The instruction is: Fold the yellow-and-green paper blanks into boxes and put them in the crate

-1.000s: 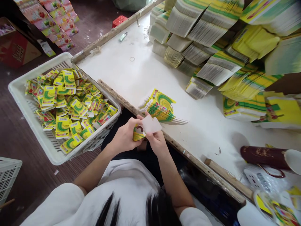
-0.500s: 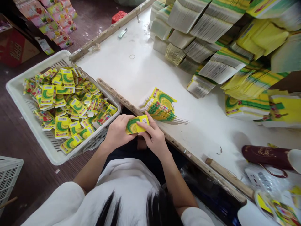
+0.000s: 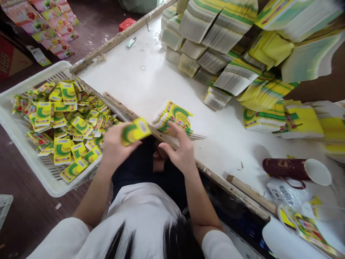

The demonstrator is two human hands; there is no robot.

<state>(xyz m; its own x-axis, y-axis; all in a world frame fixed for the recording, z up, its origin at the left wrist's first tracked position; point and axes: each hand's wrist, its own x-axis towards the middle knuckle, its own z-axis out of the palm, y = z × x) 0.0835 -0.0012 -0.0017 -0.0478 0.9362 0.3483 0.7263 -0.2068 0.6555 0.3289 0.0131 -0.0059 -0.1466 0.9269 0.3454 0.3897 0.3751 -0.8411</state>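
A small yellow-green box (image 3: 136, 131) with a barcode on its end is held by my left hand (image 3: 114, 145), thumb below and fingers behind, slightly smeared by motion. Both hand and box are beside the right rim of a white plastic basket (image 3: 58, 189) filled with similar boxes (image 3: 62, 149). My right hand (image 3: 181, 151) holds nothing, its thumb and fingers apart. It is at the table's wooden edge, close to a fanned stack of flat yellow-green cartons (image 3: 176, 117); whether a fingertip touches the stack I cannot tell.
Tall stacks of flat cartons (image 3: 212, 28) fill the back right of the white table (image 3: 121, 75). A dark red mug (image 3: 285, 169) lies on its side at the right. Wooden strips (image 3: 118, 104) line the near edge. A red stool (image 3: 126, 24) stands beyond the table.
My hands have parted. The left has carried the box left toward the basket; the right has let go of it and opened beside the carton stack. The camera view has shifted slightly right.
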